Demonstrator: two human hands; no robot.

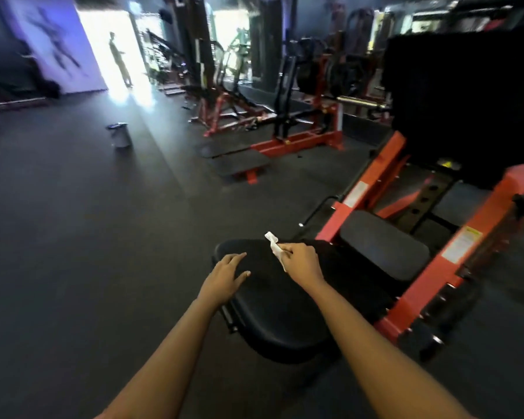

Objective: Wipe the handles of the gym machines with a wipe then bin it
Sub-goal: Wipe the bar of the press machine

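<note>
My right hand point(300, 263) pinches a small crumpled white wipe point(275, 247) above the black padded seat point(273, 300) of an orange-framed gym machine point(454, 255). The wipe sticks up and to the left of my fingers. My left hand point(226, 275) hovers over the seat's left edge with its fingers straight and spread, holding nothing. A thin black handle bar point(316, 208) juts from the machine's left side beyond the seat. A small grey bin point(120, 135) with a dark liner stands on the floor far off to the left.
Dark rubber floor point(88, 237) stretches to the left and ahead. Red-framed machines point(285, 128) line the right side further on. A person point(120, 58) stands in the bright doorway at the far end. A tall black pad point(460, 101) rises on the right.
</note>
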